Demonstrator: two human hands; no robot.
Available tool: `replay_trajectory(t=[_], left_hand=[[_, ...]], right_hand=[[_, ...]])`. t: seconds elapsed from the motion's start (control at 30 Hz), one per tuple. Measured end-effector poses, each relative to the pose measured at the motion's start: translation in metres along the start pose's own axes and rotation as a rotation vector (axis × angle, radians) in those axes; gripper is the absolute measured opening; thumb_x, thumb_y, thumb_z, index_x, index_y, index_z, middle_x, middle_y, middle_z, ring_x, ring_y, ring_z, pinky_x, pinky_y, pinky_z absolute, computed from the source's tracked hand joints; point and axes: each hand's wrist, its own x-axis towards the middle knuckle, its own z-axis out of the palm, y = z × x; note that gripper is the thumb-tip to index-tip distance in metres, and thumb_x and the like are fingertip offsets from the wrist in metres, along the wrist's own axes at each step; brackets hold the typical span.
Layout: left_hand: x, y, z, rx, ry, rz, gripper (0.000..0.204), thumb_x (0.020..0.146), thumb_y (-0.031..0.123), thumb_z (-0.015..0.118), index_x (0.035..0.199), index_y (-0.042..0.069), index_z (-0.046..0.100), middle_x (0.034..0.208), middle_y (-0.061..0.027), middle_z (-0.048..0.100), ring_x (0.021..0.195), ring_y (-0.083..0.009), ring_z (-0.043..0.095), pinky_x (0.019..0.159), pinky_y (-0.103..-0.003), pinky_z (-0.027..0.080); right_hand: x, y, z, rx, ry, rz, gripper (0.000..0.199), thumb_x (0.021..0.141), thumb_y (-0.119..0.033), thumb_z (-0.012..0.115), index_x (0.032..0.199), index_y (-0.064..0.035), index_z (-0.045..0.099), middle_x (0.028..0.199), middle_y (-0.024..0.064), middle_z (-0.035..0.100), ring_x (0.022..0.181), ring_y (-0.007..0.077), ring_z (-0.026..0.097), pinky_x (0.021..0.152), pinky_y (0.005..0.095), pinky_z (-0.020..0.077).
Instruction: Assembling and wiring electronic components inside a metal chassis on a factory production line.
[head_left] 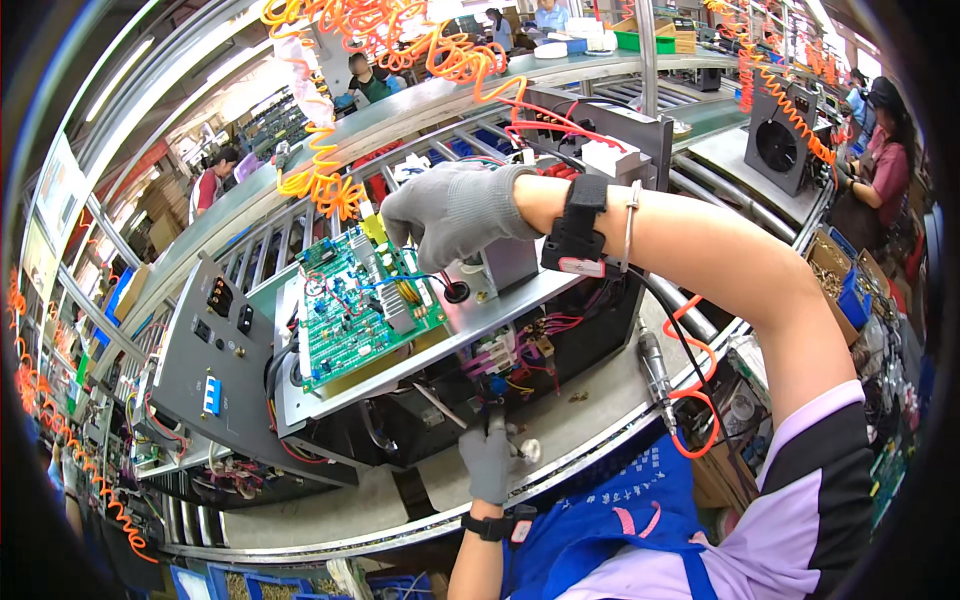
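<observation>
The right hand (pixel 450 215), in a grey glove, covers its own fingertips, so I cannot tell whether the fingers are closed on something or apart. The left hand (pixel 487 462), also gloved, has its fingertips lost in the dark under the chassis edge; its grip too I cannot tell. The green circuit board (pixel 345 335) lies to the left of the right hand and below it in the view, on the metal chassis (pixel 475 318). A dark grommet (pixel 456 292) with wires is just below this hand. The left hand is below the chassis, near the coloured wiring (pixel 498 355).

The right arm comes from the right side, bent at the elbow, with the fingers curled downward. The left forearm, cut off by the lower edge, points up.

Farther out, a grey panel (pixel 185 350) with a blue switch (pixel 212 396) leans at the left, and a screwdriver-like tool (pixel 655 368) lies at the right.
</observation>
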Motion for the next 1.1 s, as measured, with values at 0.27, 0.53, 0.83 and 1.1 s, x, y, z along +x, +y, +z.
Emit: replay_trajectory(t=[0.27, 0.53, 0.83, 1.1], left_hand=[[0.032, -0.02, 0.003, 0.262, 0.032, 0.318, 0.031, 0.09, 0.028, 0.061, 0.084, -0.001, 0.068, 0.069, -0.017, 0.065, 0.059, -0.0302, 0.062, 0.057, -0.038, 0.047], [0.024, 0.075, -0.007, 0.34, 0.376, 0.681, 0.021, 0.084, 0.021, 0.067, 0.088, 0.001, 0.07, 0.079, -0.0215, 0.066, 0.072, -0.0342, 0.064, 0.065, -0.037, 0.05], [0.054, 0.1, 0.022, -0.239, 0.22, 0.572, 0.024, 0.081, -0.004, 0.066, 0.105, -0.007, 0.065, 0.097, -0.0068, 0.067, 0.078, -0.0108, 0.06, 0.071, -0.028, 0.05], [0.059, 0.088, -0.023, 0.461, 0.196, 0.681, 0.028, 0.078, 0.013, 0.071, 0.103, -0.001, 0.067, 0.086, -0.0162, 0.07, 0.078, -0.0278, 0.068, 0.074, -0.036, 0.051]], right_hand=[[-0.003, 0.007, 0.001, 0.325, 0.165, 0.008, 0.033, 0.072, -0.011, 0.067, 0.103, -0.0007, 0.06, 0.087, 0.0085, 0.064, 0.081, 0.0182, 0.063, 0.073, 0.0305, 0.052], [0.005, 0.019, 0.011, 0.516, 0.219, -0.123, 0.026, 0.076, 0.002, 0.065, 0.101, 0.0018, 0.057, 0.087, 0.0081, 0.064, 0.079, 0.0149, 0.063, 0.073, 0.0284, 0.053], [0.001, 0.015, 0.011, 0.348, 0.276, -0.16, 0.025, 0.072, -0.002, 0.067, 0.097, -0.0022, 0.062, 0.079, 0.0086, 0.068, 0.075, 0.0171, 0.066, 0.069, 0.031, 0.0509], [-0.007, 0.004, 0.011, 0.015, 0.241, -0.105, 0.024, 0.076, -0.009, 0.061, 0.099, -0.0135, 0.065, 0.09, 0.0058, 0.07, 0.087, 0.0262, 0.068, 0.077, 0.0384, 0.0515]])
